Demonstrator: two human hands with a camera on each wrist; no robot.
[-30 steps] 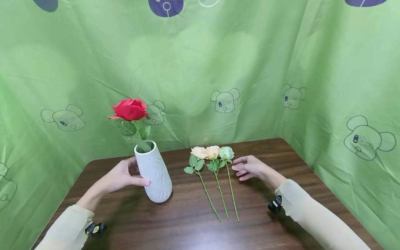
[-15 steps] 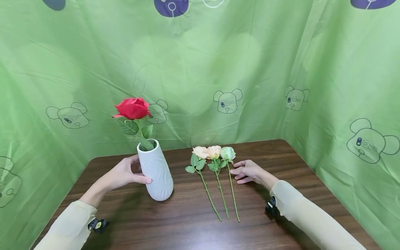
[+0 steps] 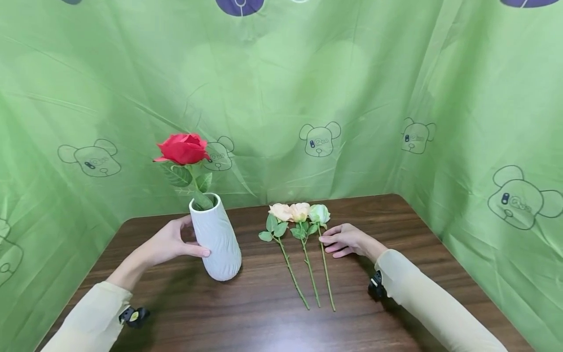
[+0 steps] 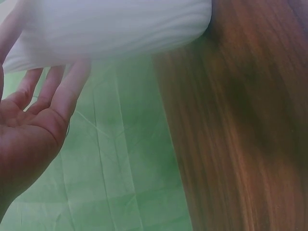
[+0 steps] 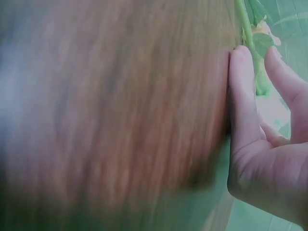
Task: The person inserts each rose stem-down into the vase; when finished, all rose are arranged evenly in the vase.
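Observation:
My left hand (image 3: 169, 244) grips the side of a white ribbed vase (image 3: 218, 247), thumb at the front and fingers behind. The vase leans slightly, and a red rose (image 3: 182, 149) with green leaves stands in it, its lower stem hidden inside. In the left wrist view, my fingers (image 4: 67, 91) reach behind the vase. My right hand (image 3: 349, 239) is at the upper stem of a pale green rose (image 3: 319, 213) lying on the table. The right wrist view has thumb and finger spread apart, with a green stem (image 5: 245, 21) beyond the fingertips.
Two peach roses, a left one (image 3: 280, 212) and a right one (image 3: 300, 212), lie beside the pale green one, stems toward me. The dark wooden table (image 3: 272, 327) ends at a green curtain (image 3: 264, 98) behind and at the sides.
My right hand has moved left, from beside the pale green rose to its stem, and slightly lower. The left hand stays on the vase; the view shifts slightly.

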